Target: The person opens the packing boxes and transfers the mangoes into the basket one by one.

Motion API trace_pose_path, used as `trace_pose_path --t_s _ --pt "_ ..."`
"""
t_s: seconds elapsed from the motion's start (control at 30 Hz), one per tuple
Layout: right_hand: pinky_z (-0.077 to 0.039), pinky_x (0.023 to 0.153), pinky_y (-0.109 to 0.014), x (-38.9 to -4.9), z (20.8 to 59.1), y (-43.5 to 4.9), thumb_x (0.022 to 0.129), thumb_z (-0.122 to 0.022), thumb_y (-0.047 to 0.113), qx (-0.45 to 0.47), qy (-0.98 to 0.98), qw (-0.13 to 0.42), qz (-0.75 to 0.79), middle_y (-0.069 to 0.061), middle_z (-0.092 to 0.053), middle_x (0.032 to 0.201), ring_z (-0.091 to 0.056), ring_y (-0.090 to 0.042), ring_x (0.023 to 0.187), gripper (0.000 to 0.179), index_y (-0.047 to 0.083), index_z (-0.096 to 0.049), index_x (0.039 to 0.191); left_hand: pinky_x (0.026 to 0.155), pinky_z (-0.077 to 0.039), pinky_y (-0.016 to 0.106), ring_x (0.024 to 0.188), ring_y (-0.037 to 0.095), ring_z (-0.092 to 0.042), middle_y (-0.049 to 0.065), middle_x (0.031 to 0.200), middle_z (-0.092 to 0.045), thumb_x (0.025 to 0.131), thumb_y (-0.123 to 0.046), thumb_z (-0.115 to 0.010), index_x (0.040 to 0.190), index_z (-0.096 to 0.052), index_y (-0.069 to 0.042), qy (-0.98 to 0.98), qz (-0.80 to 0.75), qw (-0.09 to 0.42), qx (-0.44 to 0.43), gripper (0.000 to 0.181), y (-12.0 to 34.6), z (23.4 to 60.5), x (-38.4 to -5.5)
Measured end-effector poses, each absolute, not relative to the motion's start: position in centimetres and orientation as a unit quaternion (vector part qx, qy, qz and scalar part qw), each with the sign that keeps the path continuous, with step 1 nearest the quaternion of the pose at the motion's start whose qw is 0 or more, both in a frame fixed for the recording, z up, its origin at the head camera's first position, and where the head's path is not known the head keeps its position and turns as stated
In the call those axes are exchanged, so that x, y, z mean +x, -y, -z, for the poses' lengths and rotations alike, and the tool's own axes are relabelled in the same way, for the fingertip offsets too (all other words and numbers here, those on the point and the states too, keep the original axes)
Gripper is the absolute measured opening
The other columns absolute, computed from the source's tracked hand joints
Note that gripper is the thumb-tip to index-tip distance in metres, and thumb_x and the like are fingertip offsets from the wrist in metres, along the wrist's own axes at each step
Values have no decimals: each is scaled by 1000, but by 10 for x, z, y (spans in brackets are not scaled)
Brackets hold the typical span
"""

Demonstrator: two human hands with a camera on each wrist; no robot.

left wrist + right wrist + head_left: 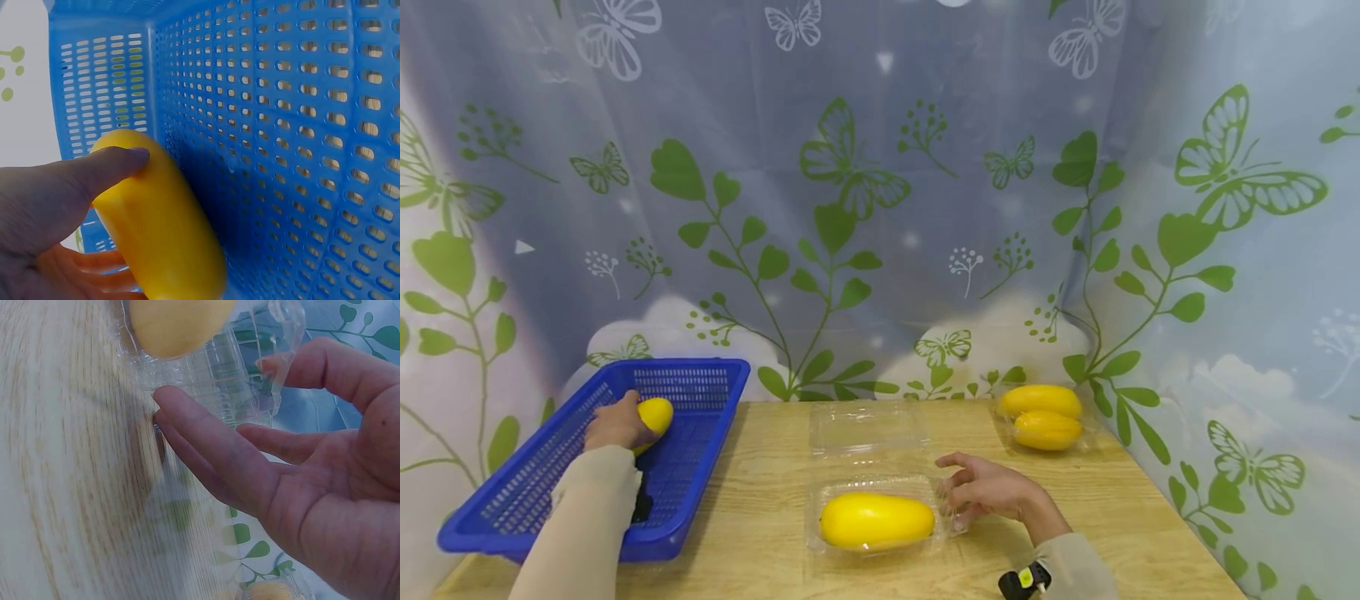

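Observation:
My left hand (617, 423) reaches into the blue basket (696, 467) and grips a long yellow fruit (162, 219). In the left wrist view the thumb lies over the top of the fruit and the other fingers show under its side. A clear plastic clamshell box (814, 533) stands on the table with its lid (868, 429) folded back, and another yellow fruit (877, 521) lies in it. My right hand (988, 490) is at the box's right end, fingers loosely extended. Its fingertips (269, 365) are right at the clear rim in the right wrist view.
Two more yellow fruits (1047, 417) in clear plastic sit at the back right of the wooden table (760, 500). A dark object (642, 504) shows in the basket beside the left forearm. A patterned curtain (880, 250) hangs behind the table and along its right side.

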State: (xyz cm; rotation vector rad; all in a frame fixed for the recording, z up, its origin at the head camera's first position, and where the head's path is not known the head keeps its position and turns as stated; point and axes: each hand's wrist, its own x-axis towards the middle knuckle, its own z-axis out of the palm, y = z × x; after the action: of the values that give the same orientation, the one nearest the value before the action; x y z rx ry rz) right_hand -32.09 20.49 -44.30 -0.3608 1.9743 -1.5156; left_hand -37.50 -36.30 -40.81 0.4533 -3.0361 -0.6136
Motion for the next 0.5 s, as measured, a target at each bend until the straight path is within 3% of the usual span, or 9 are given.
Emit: trace_pose_path --t_s 0.17,0.5 --pt "-63 71 -29 -321 444 -205 91 -59 3 -139 -745 309 574 -28 -55 135 -69 -20 95 79 -4 -20 159 99 -46 74 116 73 -43 55 131 -33 86 -12 -76 144 -28 10 966 203 1 158 78 358 409 -376" --pt "-63 71 -30 -322 445 -205 92 -59 4 -139 -743 308 577 -29 -53 138 -69 -22 98 79 -4 -19 159 94 -47 76 113 71 -42 52 125 -37 84 -6 -74 141 -33 13 967 207 -11 147 72 356 408 -381"
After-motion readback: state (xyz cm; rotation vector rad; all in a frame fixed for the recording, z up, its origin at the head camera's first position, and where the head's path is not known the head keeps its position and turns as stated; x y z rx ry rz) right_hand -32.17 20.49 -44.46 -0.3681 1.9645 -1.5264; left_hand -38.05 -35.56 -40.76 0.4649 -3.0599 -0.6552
